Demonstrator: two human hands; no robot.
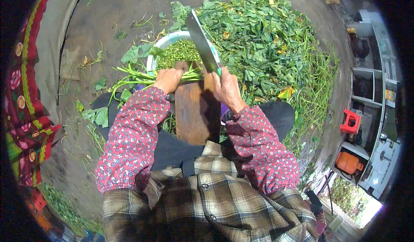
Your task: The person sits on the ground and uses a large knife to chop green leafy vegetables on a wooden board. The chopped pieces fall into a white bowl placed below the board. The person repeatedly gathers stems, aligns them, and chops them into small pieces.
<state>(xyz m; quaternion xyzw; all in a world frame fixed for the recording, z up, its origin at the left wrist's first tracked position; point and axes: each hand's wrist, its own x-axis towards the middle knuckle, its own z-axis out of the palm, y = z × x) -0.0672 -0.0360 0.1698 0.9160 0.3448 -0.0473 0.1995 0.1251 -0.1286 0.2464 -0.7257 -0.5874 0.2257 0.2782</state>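
My left hand is closed around a bunch of green leafy stems, pressing it across the far part of a wooden cutting board. The cut ends stick out to the right of my fingers. In my right hand is the handle of a cleaver, its broad blade raised and tilted over the board's far end and the basin. A round white basin sits beyond the board, holding finely chopped green stems. The board's far end rests over the basin.
A large heap of green leaves and vines covers the ground at the right, beside the basin. Loose leaves and stems lie at the left. Farther right are a red plastic stool, an orange gas cylinder and shelving. Flowered red cloth hangs far left.
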